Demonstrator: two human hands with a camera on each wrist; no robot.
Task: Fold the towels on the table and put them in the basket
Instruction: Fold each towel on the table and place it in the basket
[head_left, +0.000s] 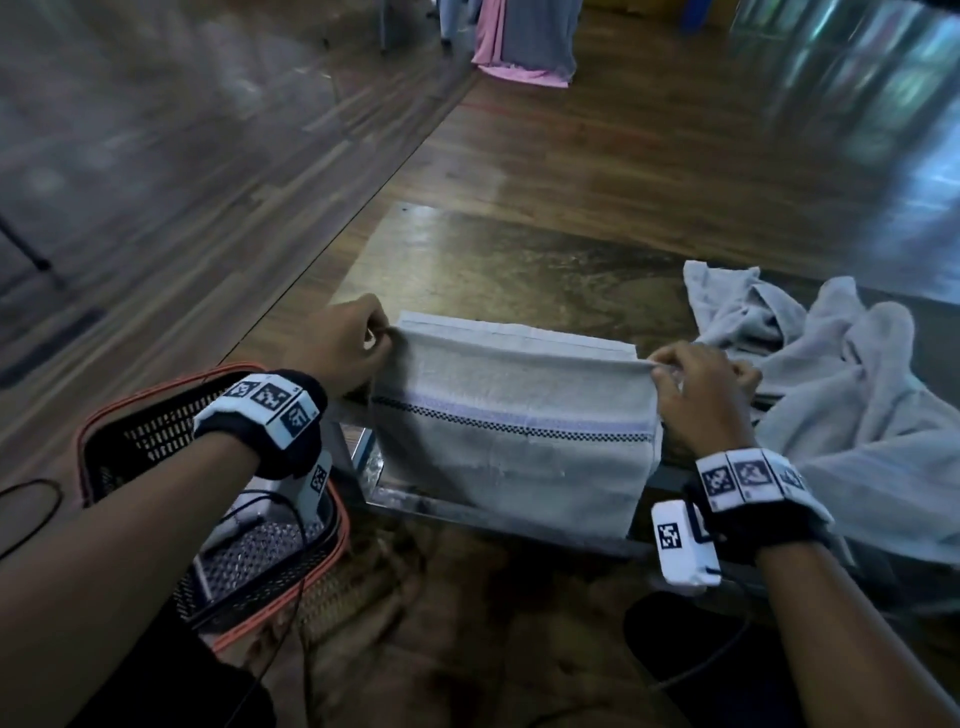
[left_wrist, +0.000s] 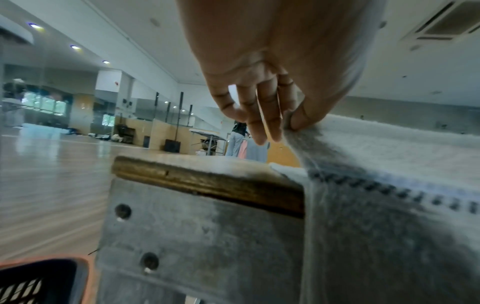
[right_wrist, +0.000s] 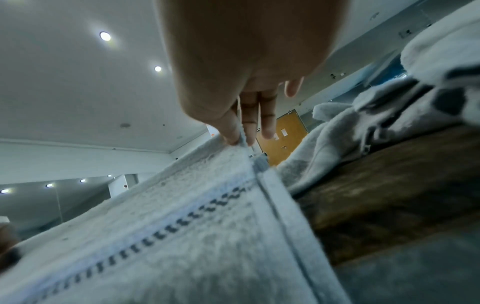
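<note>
A pale grey towel (head_left: 514, 410) with a dark checked stripe and a lilac band lies over the table's near edge, its lower part hanging down the front. My left hand (head_left: 358, 343) pinches its top left corner, and the left wrist view shows thumb and fingers nipping the towel (left_wrist: 389, 185) edge. My right hand (head_left: 691, 379) pinches the top right corner; in the right wrist view the towel (right_wrist: 182, 236) hem sits between thumb and forefinger. A black mesh basket (head_left: 156, 431) with an orange rim stands low at the left, under my left forearm.
A crumpled heap of grey towels (head_left: 852, 389) lies on the table (head_left: 519, 270) at the right, close to my right hand. The wooden table top has a metal frame (left_wrist: 202, 236). Pink and grey cloth (head_left: 524, 41) hangs far off across the wooden floor.
</note>
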